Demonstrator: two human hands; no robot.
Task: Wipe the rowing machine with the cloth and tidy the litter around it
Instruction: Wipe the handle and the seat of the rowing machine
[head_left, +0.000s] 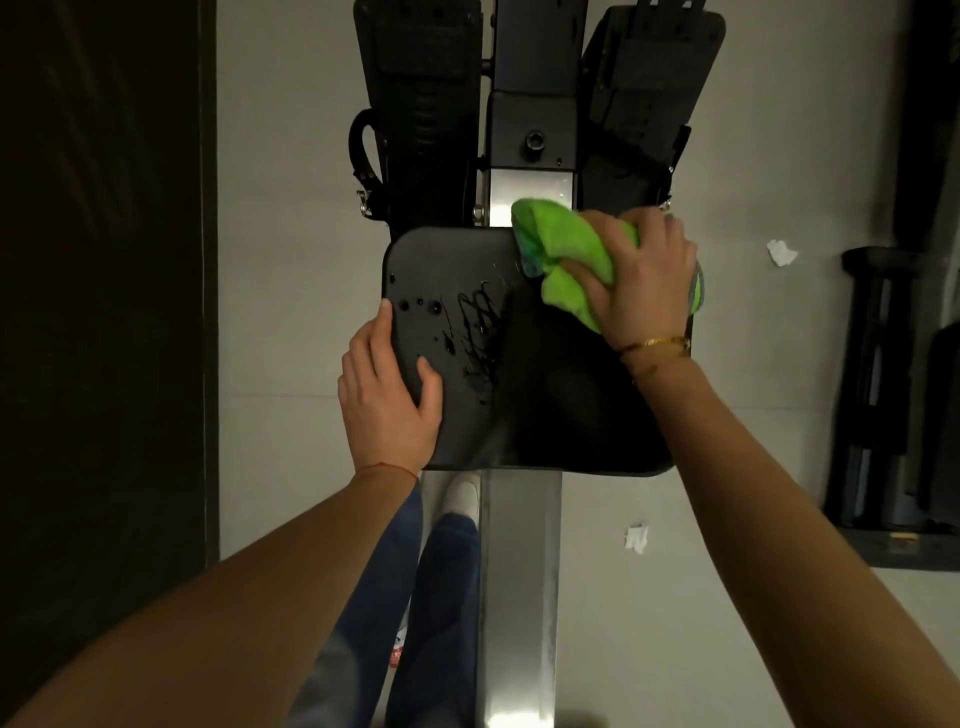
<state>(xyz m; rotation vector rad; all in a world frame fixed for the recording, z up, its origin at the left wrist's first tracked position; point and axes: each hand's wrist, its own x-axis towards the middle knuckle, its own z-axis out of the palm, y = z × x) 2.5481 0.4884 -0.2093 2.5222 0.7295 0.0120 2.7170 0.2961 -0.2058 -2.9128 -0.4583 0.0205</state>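
The rowing machine's black seat sits on a steel rail in the middle of the view. Dark wet streaks and drops mark the seat's left half. My right hand grips a bunched green cloth and presses it on the seat's far right corner. My left hand grips the seat's left edge, thumb on top. Two scraps of white paper litter lie on the floor, one paper scrap right of the seat, the other paper scrap nearer, beside the rail.
Two black footrests with straps flank the rail beyond the seat. Dark gym equipment stands at the right. A dark panel fills the left side. My legs and a white shoe are left of the rail.
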